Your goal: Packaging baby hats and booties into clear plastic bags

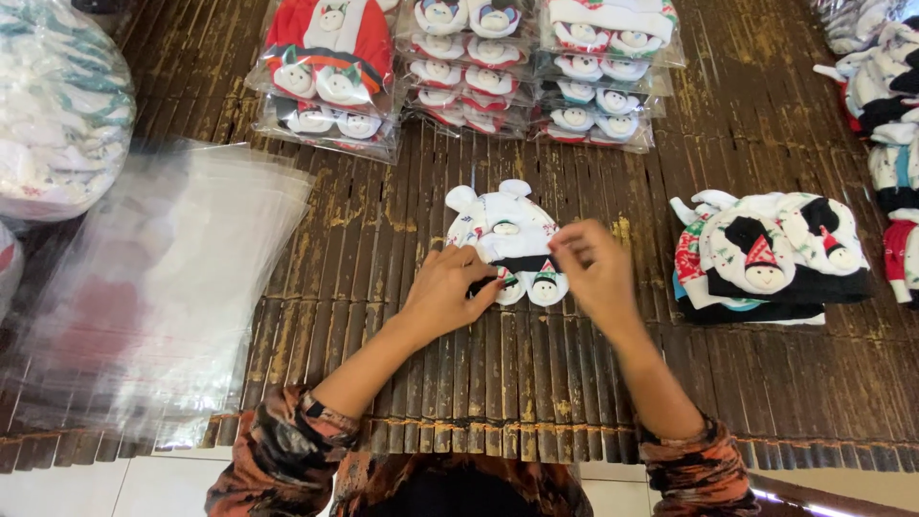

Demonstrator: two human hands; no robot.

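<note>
Hands: left hand (pixel 448 287) flat on one white baby set (pixel 507 241); right hand (pixel 589 263) pinching its black band.
Plastic sleeves: one pile (pixel 163 278).
Packed stacks: three (pixel 469 62).

Both forearms reach forward from patterned orange and black sleeves pushed up near the elbows, angling in so the 2 hands nearly meet. The left hand (pixel 446 287) lies palm down, fingers spread and curled slightly, tips pressing downward. Just beside it, the right hand (pixel 595 266) is raised a little at the wrist, thumb and fingers drawn together in a pinch.
</note>
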